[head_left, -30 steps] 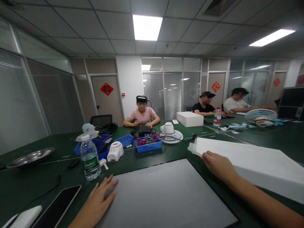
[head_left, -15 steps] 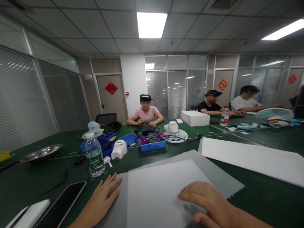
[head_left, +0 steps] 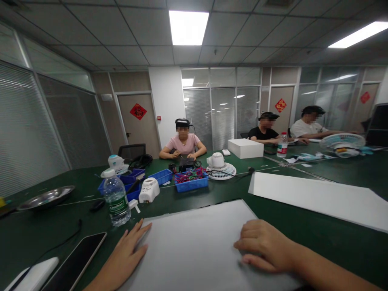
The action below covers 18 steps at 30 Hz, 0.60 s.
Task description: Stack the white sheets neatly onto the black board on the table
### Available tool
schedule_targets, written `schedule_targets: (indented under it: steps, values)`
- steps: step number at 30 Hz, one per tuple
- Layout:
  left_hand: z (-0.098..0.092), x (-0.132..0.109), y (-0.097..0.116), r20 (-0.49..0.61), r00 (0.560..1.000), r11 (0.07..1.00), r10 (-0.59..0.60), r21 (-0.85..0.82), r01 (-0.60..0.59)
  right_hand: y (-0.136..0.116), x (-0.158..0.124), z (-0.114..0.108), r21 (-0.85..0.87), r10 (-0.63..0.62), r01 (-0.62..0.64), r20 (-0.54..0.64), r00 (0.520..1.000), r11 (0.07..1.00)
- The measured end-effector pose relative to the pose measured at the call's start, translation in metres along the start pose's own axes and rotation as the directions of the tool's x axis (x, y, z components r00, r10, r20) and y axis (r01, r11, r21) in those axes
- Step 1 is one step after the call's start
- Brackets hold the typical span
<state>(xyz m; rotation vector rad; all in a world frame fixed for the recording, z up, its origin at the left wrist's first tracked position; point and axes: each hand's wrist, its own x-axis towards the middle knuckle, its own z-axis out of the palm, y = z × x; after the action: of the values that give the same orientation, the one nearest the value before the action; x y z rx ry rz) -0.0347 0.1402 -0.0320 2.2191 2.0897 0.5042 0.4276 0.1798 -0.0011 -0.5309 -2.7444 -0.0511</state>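
A large white sheet (head_left: 194, 242) lies on the table in front of me, its far edge showing a thin dark line. My left hand (head_left: 124, 258) rests at the sheet's left edge, fingers stretched out and apart, holding nothing. On the right part of the sheet is my right hand (head_left: 263, 246), its fingers bent and the thumb apart from them. I see nothing in its grasp; whether the fingertips touch the paper is hard to tell. A water bottle (head_left: 117, 198) stands just beyond my left hand, and a black-screened phone (head_left: 75, 262) lies to its left.
Beyond the sheet are a blue tray (head_left: 191, 185) of wires, a white fan part (head_left: 149, 190) and a fan (head_left: 221, 169). A long white board (head_left: 318, 198) lies right, a metal dish (head_left: 47, 198) left. Three people sit across, near a white box (head_left: 245, 148).
The grey translucent sheet that stuck out at the right now lines up with the white one. My right hand has shifted slightly up and its fingers are more curled. The view has turned slightly right.
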Motion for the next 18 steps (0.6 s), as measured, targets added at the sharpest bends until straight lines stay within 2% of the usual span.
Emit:
schedule_targets:
  steps: [2, 3, 4, 5, 6, 7, 9, 11, 13, 18]
  values:
    - [0.0, 0.0, 0.0, 0.0, 1.0, 1.0, 0.003, 0.003, -0.003, 0.022, -0.01, -0.001, -0.047, 0.076, -0.077, -0.037, 0.996, 0.996]
    - [0.0, 0.0, 0.0, -0.004, 1.0, 1.0, 0.005, 0.003, -0.005, 0.039, -0.018, -0.003, -0.097, 0.183, -0.188, -0.06, 0.981, 0.977]
    - [0.0, 0.0, 0.0, -0.008, 1.0, 1.0, 0.011, 0.001, -0.011, 0.058, -0.027, -0.005, -0.153, 0.313, -0.324, -0.091, 0.945, 0.934]
    - [-0.001, 0.0, 0.001, -0.011, 1.0, 1.0, 0.02, -0.002, -0.02, 0.077, -0.039, -0.008, -0.211, 0.461, -0.475, -0.115, 0.88, 0.854]
    - [-0.001, 0.001, 0.001, -0.011, 0.999, 1.0, 0.031, -0.007, -0.031, 0.097, -0.053, -0.011, -0.26, 0.601, -0.612, -0.132, 0.788, 0.746]
    - [-0.002, 0.001, 0.002, -0.012, 0.999, 0.999, 0.04, -0.012, -0.04, 0.114, -0.067, -0.014, -0.277, 0.68, -0.691, -0.151, 0.718, 0.668]
    - [-0.004, 0.0, 0.004, -0.014, 0.999, 0.999, 0.043, -0.022, -0.043, 0.14, -0.093, -0.018, -0.293, 0.799, -0.804, -0.173, 0.576, 0.517]
    - [-0.006, 0.0, 0.006, -0.019, 1.0, 0.999, 0.021, -0.031, -0.022, 0.153, -0.112, -0.021, -0.296, 0.864, -0.859, -0.163, 0.477, 0.418]
    - [-0.007, 0.0, 0.008, -0.033, 0.999, 0.999, -0.013, -0.048, 0.011, 0.155, -0.12, -0.021, -0.307, 0.891, -0.872, -0.129, 0.436, 0.382]
    - [-0.009, -0.001, 0.008, -0.086, 0.993, 0.994, -0.075, -0.08, 0.068, 0.136, -0.099, -0.022, -0.377, 0.889, -0.843, -0.1, 0.448, 0.382]
